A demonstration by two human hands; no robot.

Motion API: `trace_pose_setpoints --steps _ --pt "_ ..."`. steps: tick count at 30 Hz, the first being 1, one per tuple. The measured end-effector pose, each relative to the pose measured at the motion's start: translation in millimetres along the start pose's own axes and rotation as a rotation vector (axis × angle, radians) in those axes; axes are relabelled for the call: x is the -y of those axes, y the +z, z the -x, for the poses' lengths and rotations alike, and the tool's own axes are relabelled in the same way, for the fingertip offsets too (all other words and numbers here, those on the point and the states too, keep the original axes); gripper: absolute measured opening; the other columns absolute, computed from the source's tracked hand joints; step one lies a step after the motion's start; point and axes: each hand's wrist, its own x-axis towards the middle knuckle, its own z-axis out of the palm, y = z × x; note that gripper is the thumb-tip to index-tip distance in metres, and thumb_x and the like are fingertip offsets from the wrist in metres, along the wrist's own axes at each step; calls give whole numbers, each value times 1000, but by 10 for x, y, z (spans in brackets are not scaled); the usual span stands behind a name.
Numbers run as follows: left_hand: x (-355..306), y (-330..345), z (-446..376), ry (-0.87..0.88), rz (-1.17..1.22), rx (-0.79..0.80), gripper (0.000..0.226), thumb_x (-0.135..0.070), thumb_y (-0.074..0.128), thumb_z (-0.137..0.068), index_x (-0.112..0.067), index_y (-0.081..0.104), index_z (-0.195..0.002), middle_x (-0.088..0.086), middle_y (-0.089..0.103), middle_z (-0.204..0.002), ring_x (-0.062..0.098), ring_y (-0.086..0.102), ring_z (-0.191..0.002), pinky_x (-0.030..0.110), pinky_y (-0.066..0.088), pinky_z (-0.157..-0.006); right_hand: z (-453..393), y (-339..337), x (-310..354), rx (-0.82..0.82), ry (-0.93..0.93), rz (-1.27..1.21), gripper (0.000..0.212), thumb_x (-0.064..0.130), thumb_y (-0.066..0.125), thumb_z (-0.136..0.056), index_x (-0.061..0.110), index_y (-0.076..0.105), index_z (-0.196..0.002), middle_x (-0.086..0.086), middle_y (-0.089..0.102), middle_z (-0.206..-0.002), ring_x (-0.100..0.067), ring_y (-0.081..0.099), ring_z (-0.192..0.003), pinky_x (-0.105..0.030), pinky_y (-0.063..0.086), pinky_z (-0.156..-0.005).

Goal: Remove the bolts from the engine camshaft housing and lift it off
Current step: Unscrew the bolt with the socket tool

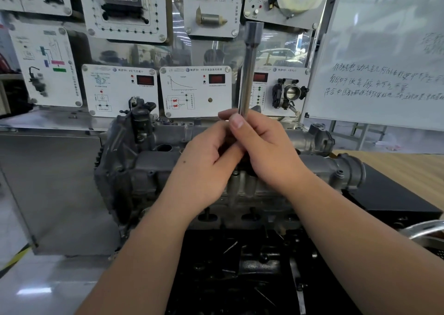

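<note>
Behind the camshaft housing [168, 168] hang training panels [195, 91]; my right hand [266, 146] grips the long socket [248, 74] upright while my left hand [206, 160] pinches its base, which I should keep square on a bolt.

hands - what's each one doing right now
Left hand: fingers curled at the lower end of the socket wrench.
Right hand: grips the wrench shaft.
</note>
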Motion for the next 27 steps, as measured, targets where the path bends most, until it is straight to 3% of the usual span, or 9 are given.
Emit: trace_pose_setpoints --steps 2,5,10,12,15,18,21,25,27 --pt "20 27 -10 -16 -8 -46 18 -30 58 -97 -26 65 -113 -10 74 -97 9 71 -92 44 58 -83 1 10 -2 -13 0 -1 27 47 55 -93 24 70 -96 -13 70 -89 -31 67 -87 -49 57 -83" --pt "40 66 -26 -22 -43 -89 22 -26 60 -97 -28 63 -119 -12 73 -95 7 70 -90 40 59 -80 7 -1 -14 -40 25 39 22 34 55 -98 22 72 -93 4 70 -80 -10 65 -77 -30 55 -72" --pt "39 56 -1 -19 -40 29 19 -28 45 -108 -32 64 -108 -22 68 -88 -2 66 -81 11 46 -66 20 -6 3 -21 74 58 44 42 49 -99 4 70 -104 -20 71 -97 -36 67 -95 -57 52 -84" --pt "28 10 8 -29 -20 56 22 -26 44 -108 -28 66 -108 -13 70 -86 1 65 -75 13 45 -63 18 -18 -7 -7 86 79 54 46 48 -97 -4 67 -104 -25 68 -97 -38 65 -95 -57 51 -83" --pt "14 -17 -1 -10 -59 31 21 -29 46 -106 -30 65 -97 -2 67 -77 14 61 -65 30 47 -57 17 -19 -3 4 106 62 55 48 49 -94 -2 69 -105 -24 68 -97 -36 65 -95 -53 52 -86" --pt "10 49 -11 -11 -110 -51 12 -30 53 -101 -34 64 -96 -8 69 -78 11 64 -70 33 52 -63 5 -11 -5 -4 102 23 32 45 52 -94 23 72 -105 0 74 -92 -19 70 -92 -38 57 -80" --pt "28 113 -7 -12 -109 -97 9 -33 56 -96 -29 64 -100 -10 70 -81 9 66 -75 38 54 -68 -4 -15 -26 -10 109 4 30 43 50 -97 28 68 -116 28 67 -82 4 65 -89 -18 49 -80" --pt "48 85 2 -12 -84 -39 15 -33 48 -104 -34 63 -104 -17 70 -87 4 66 -79 20 49 -65 -11 -19 -32 47 111 54 33 42 44 -103 29 65 -124 30 66 -91 7 63 -98 -17 47 -87" --pt "41 39 15 -45 -37 -5 21 -37 44 -103 -33 64 -101 -12 70 -86 9 66 -77 24 53 -69 -16 -18 -30 95 118 51 31 42 42 -103 31 64 -123 27 67 -94 5 63 -99 -17 47 -88"
